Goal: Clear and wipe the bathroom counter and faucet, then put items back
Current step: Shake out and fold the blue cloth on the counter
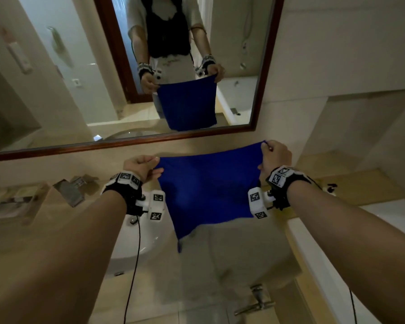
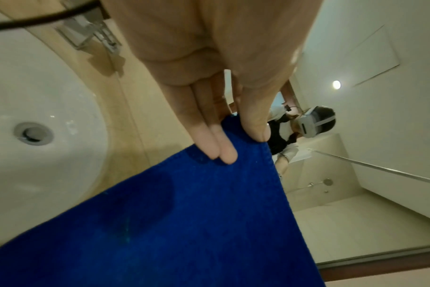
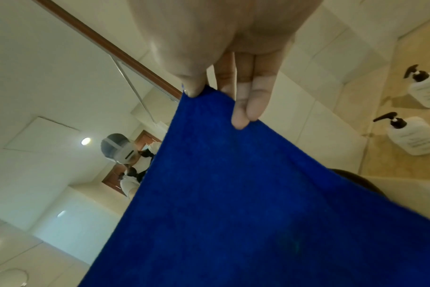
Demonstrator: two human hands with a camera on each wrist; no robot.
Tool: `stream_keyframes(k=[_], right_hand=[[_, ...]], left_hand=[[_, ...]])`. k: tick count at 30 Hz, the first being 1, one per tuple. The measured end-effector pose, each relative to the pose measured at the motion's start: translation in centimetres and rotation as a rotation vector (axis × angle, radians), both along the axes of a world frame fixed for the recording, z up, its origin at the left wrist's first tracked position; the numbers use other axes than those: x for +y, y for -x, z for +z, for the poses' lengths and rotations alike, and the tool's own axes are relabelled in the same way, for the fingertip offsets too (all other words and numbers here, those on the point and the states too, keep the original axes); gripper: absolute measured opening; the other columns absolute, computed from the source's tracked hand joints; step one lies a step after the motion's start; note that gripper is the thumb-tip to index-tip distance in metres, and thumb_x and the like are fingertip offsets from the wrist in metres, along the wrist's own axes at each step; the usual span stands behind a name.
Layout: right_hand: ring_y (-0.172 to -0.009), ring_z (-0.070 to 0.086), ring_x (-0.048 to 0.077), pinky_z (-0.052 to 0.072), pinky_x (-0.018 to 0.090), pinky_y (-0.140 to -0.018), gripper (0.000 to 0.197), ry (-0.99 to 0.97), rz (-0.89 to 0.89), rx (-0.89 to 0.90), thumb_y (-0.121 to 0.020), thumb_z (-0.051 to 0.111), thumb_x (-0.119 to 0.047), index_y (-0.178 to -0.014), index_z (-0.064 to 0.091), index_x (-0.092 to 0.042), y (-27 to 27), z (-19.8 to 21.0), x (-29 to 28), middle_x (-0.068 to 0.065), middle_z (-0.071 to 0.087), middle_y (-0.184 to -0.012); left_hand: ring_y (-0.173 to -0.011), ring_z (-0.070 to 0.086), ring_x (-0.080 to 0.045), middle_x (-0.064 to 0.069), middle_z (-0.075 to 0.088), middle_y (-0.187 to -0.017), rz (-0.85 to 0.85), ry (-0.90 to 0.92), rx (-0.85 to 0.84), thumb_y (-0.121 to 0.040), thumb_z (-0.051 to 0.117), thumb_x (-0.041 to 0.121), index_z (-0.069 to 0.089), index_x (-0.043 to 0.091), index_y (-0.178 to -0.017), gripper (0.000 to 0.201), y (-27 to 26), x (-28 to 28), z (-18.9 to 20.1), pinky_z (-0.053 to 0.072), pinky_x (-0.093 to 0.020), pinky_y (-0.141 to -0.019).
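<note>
The left hand (image 1: 142, 168) and right hand (image 1: 275, 157) are each pinching an upper corner of the blue cloth (image 1: 208, 188), stretching it flat in the air above the basin (image 2: 37, 116), probably to fold it for wiping the surface (image 1: 56, 230).

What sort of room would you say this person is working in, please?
Most likely a bathroom, perhaps a hotel one: a white oval sink basin is set in a beige stone counter, a wood-framed wall mirror hangs above, and two white pump bottles stand in the corner.
</note>
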State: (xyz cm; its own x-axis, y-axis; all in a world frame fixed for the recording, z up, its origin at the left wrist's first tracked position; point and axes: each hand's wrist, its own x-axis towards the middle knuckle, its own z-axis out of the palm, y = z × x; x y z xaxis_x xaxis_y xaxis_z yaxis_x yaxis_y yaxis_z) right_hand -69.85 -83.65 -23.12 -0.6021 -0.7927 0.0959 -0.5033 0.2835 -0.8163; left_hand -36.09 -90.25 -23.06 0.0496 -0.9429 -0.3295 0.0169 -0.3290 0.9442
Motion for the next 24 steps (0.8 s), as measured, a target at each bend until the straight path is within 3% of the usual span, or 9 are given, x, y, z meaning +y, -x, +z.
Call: stream_keyframes(k=[4,7,9,12,15,17,19,22,24], right_hand=[[-0.060,0.066,0.026,0.041,0.015,-0.034,0.028,0.104,-0.010,0.015,-0.100,0.040,-0.032,-0.108,0.063,-0.017,0.9,2.0,-0.1,0.010,0.067,-0.094],[-0.059,0.066,0.025,0.042,0.016,-0.039,0.029,0.108,0.009,0.021,-0.100,0.040,-0.032,-0.113,0.062,-0.017,1.2,2.3,0.7,0.004,0.065,-0.094],[-0.061,0.067,0.026,0.047,0.022,-0.046,0.030,0.073,0.032,-0.009,-0.100,0.041,-0.031,-0.116,0.061,-0.015,1.0,1.5,1.4,0.001,0.061,-0.093],[-0.055,0.065,0.021,0.050,0.026,-0.050,0.028,-0.020,0.072,-0.039,-0.099,0.045,-0.030,-0.103,0.064,-0.011,1.1,-1.0,3.1,0.007,0.066,-0.086],[-0.056,0.064,0.020,0.052,0.029,-0.056,0.025,-0.126,0.097,-0.073,-0.098,0.047,-0.030,-0.094,0.063,-0.011,0.8,-4.3,5.8,0.009,0.066,-0.074],[-0.066,0.064,0.028,0.055,0.039,-0.066,0.028,-0.180,0.083,-0.098,-0.097,0.048,-0.031,-0.091,0.062,-0.008,0.5,-7.1,8.0,0.011,0.060,-0.071],[-0.076,0.065,0.034,0.056,0.047,-0.077,0.026,-0.230,0.067,-0.122,-0.095,0.050,-0.035,-0.094,0.064,-0.013,0.2,-9.8,10.5,0.012,0.062,-0.076],[-0.087,0.066,0.035,0.056,0.049,-0.080,0.029,-0.362,0.076,-0.125,-0.093,0.051,-0.038,-0.105,0.067,-0.017,-0.6,-13.3,14.1,0.014,0.068,-0.097],[-0.087,0.066,0.035,0.056,0.047,-0.080,0.029,-0.408,0.071,-0.114,-0.093,0.052,-0.034,-0.109,0.067,-0.014,-1.9,-14.1,16.9,0.015,0.068,-0.100]], left_hand=[[-0.049,0.066,-0.009,-0.004,0.068,-0.061,0.006,0.076,0.018,-0.089,0.064,0.008,0.060,0.012,-0.079,0.012,1.2,-0.5,2.5,0.057,-0.021,-0.052],[-0.047,0.065,-0.008,0.001,0.067,-0.052,0.032,0.085,0.019,-0.088,0.064,0.007,0.061,0.012,-0.077,0.012,1.5,0.2,2.6,0.056,-0.021,-0.050],[-0.046,0.064,-0.010,-0.001,0.066,-0.053,0.049,0.066,0.008,-0.088,0.065,0.006,0.062,0.010,-0.077,0.012,1.2,1.1,1.7,0.056,-0.022,-0.049],[-0.043,0.063,-0.011,-0.006,0.066,-0.055,0.073,-0.005,-0.014,-0.087,0.066,0.005,0.062,0.008,-0.076,0.012,0.5,3.1,-1.0,0.056,-0.023,-0.047],[-0.043,0.062,-0.014,-0.010,0.065,-0.067,0.090,-0.107,-0.019,-0.087,0.065,0.004,0.060,0.009,-0.076,0.013,-0.3,6.0,-4.3,0.054,-0.023,-0.045],[-0.050,0.063,-0.018,-0.006,0.067,-0.058,0.065,-0.140,-0.089,-0.086,0.066,0.003,0.062,0.009,-0.075,0.013,-0.9,8.4,-6.5,0.056,-0.025,-0.049],[-0.052,0.064,-0.019,-0.004,0.067,-0.054,0.006,-0.166,-0.122,-0.087,0.064,0.003,0.062,0.009,-0.076,0.012,-1.6,11.0,-8.5,0.058,-0.027,-0.055],[-0.065,0.063,-0.023,-0.013,0.065,-0.073,-0.055,-0.223,-0.157,-0.088,0.064,0.003,0.062,0.007,-0.079,0.009,-3.3,14.2,-11.3,0.057,-0.032,-0.066],[-0.070,0.062,-0.025,-0.015,0.064,-0.078,-0.089,-0.254,-0.166,-0.087,0.065,0.003,0.064,0.005,-0.082,0.006,-4.3,16.0,-13.0,0.056,-0.036,-0.073]])
